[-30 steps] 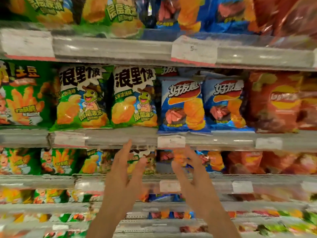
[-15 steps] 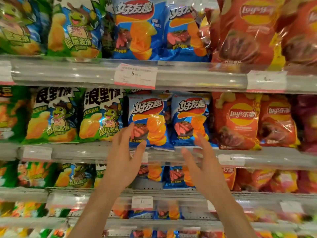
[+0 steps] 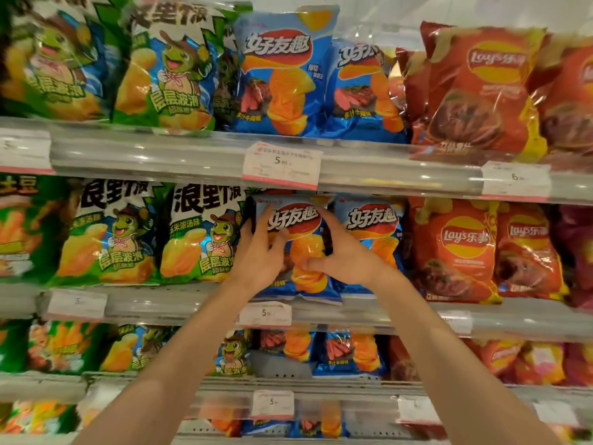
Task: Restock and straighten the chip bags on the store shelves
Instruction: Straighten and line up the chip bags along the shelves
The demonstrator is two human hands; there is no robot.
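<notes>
Blue chip bag upright, glossy, grasped by left grip, right grip.

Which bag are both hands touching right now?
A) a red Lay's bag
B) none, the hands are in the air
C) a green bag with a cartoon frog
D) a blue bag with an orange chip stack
D: the left hand and right hand press either side of the blue chip bag on the middle shelf.

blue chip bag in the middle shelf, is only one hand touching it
No, both the left hand and right hand are on the blue chip bag.
</notes>
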